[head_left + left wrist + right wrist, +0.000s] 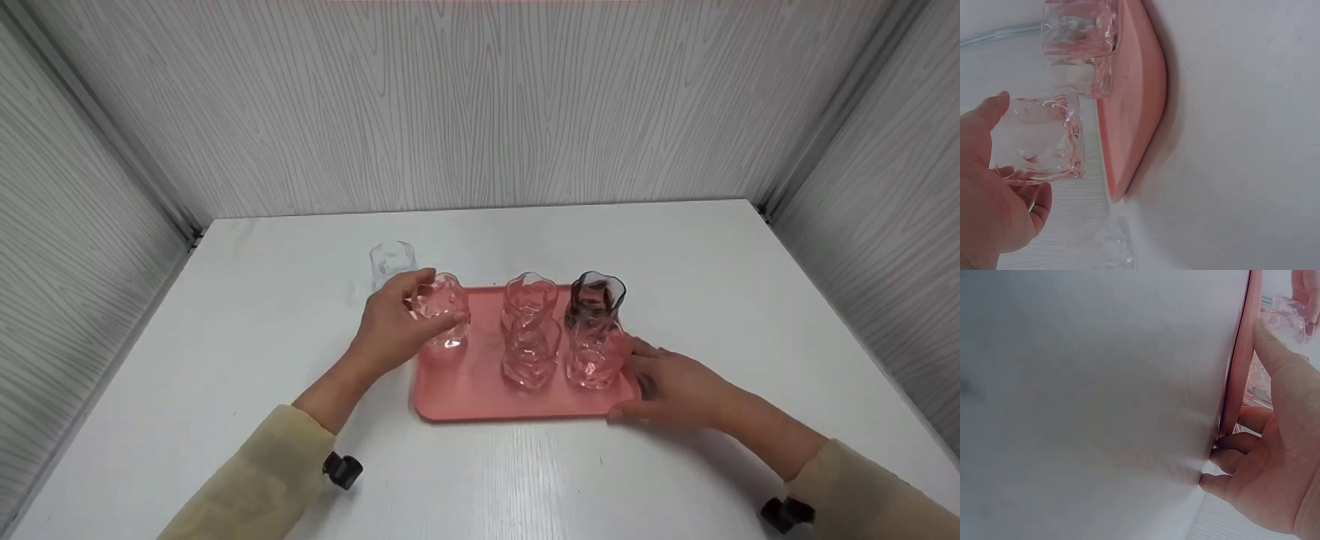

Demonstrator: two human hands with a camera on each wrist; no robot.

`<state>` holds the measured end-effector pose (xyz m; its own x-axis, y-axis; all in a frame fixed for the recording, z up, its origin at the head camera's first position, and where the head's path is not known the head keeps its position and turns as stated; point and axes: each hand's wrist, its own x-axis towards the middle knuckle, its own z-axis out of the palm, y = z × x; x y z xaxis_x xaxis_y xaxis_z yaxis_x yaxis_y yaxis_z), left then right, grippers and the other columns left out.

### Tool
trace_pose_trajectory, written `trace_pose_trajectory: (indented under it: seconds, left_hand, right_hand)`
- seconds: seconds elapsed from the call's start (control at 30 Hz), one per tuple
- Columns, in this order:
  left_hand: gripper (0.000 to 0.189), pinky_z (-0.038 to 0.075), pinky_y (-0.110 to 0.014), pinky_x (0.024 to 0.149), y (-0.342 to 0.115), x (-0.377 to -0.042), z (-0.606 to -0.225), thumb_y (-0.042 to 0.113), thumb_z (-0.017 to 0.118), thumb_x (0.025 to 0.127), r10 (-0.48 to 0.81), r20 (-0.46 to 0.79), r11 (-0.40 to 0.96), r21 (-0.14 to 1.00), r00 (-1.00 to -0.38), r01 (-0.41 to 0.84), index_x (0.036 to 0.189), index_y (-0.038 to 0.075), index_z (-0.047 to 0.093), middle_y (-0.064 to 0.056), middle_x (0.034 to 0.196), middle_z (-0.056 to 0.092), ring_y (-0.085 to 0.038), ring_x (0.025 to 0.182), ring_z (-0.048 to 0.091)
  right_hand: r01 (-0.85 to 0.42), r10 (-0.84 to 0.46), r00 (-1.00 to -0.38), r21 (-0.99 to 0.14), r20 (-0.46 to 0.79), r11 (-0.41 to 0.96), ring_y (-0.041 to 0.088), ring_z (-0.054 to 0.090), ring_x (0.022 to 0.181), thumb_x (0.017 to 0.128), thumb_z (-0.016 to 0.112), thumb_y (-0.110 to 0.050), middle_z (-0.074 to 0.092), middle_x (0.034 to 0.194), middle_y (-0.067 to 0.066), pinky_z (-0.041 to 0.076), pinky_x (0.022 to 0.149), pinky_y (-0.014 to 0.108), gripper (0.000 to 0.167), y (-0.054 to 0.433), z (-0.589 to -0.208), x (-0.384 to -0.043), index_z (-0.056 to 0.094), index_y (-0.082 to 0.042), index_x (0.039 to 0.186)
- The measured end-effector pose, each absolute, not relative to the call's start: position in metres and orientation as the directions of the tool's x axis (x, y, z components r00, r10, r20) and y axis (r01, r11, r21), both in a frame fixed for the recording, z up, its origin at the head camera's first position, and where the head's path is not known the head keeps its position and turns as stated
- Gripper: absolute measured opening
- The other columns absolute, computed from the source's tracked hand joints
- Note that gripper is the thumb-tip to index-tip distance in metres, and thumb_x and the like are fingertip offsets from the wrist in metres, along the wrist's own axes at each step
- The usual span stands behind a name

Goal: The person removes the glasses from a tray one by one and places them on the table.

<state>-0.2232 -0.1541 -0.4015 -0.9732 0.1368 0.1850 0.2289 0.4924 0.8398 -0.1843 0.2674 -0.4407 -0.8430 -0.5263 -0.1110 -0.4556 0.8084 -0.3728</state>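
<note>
My left hand (395, 319) grips a clear drinking glass (442, 304) between thumb and fingers, over the left end of a pink tray (465, 394). In the left wrist view that glass (1044, 138) is apart from the tray (1129, 101), its base toward it. At the tray's front right corner, my right hand (679, 390) holds the rim, thumb at the front edge and fingers along the right side. Two clear glasses (529, 360) stand one behind the other mid-tray. A smoky dark glass (596, 292) stands at the back right, behind another clear glass (592, 364).
One more clear glass (391, 259) stands on the white table (300, 247) behind my left hand, off the tray. Wood-grain panels (480, 105) enclose the table at the back and both sides.
</note>
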Motion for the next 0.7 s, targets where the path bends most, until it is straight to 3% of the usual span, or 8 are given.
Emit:
trace_pose_trajectory:
  seconds: [0.27, 0.53, 0.7]
  left_hand:
    - [0.08, 0.051, -0.042, 0.1, -0.199, -0.218, -0.381, 0.037, 0.09, 0.087, 0.067, 0.224, 0.548, 0.806, -0.972, 0.223, 0.152, 0.007, 0.055, -0.008, 0.141, 0.063, -0.025, 0.122, 0.058]
    - [0.08, 0.049, -0.047, 0.107, -0.249, -0.223, -0.368, 0.043, 0.085, 0.091, -0.05, 0.2, 0.609, 0.783, -0.978, 0.129, 0.154, 0.007, 0.053, -0.011, 0.144, 0.062, -0.031, 0.13, 0.056]
    - [0.083, 0.049, -0.043, 0.106, -0.267, -0.232, -0.368, 0.046, 0.085, 0.091, -0.101, 0.169, 0.618, 0.783, -0.98, 0.071, 0.156, 0.007, 0.051, -0.014, 0.143, 0.063, -0.031, 0.131, 0.055]
  right_hand:
    - [-0.445, -0.516, -0.848, -0.367, -0.12, 0.817, 0.048, 0.043, 0.147, 0.086, 0.069, -0.078, 0.04, 0.164, 0.023, 0.04, 0.116, 0.063, 0.098, 0.268, -0.443, -0.186, 0.059, -0.006, 0.151]
    - [-0.456, -0.524, -0.845, -0.369, -0.108, 0.81, 0.047, 0.044, 0.147, 0.086, 0.069, -0.079, 0.04, 0.165, 0.022, 0.041, 0.115, 0.062, 0.091, 0.268, -0.444, -0.186, 0.064, -0.011, 0.146]
    - [-0.449, -0.521, -0.846, -0.373, -0.115, 0.812, 0.046, 0.043, 0.148, 0.085, 0.069, -0.08, 0.041, 0.165, 0.021, 0.04, 0.115, 0.063, 0.091, 0.268, -0.444, -0.186, 0.064, -0.013, 0.147]
